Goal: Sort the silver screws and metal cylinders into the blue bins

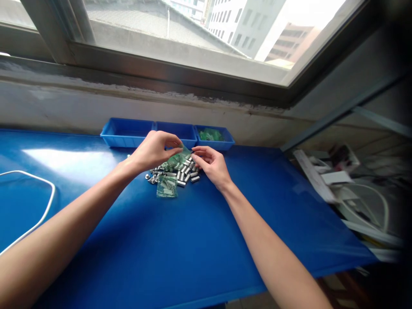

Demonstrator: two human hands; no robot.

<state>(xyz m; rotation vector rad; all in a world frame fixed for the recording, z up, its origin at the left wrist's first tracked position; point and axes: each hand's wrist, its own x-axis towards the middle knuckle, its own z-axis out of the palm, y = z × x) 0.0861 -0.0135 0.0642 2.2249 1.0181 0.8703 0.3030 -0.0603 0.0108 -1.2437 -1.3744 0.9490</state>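
Observation:
My left hand (156, 149) pinches a small translucent green plastic bag (184, 153) between thumb and fingers, above a heap of metal parts. My right hand (213, 166) is close by on the right, its thumb and fingertips drawn together at the bag's side; what they hold, if anything, is too small to make out. Below both hands lie short silvery metal cylinders (182, 176), loose on the blue table. A filled green bag (167, 187) with metal pieces inside rests at the front of the heap. Other green bags in the heap are partly covered by my left hand.
Blue bins stand against the wall: a long one (111, 140) at left, a middle one (192, 141), and a right one (228, 145) containing green bags. A white cable (51, 195) curves over the blue table (180, 253) at left. Cluttered shelving (322, 178) stands beyond its right edge.

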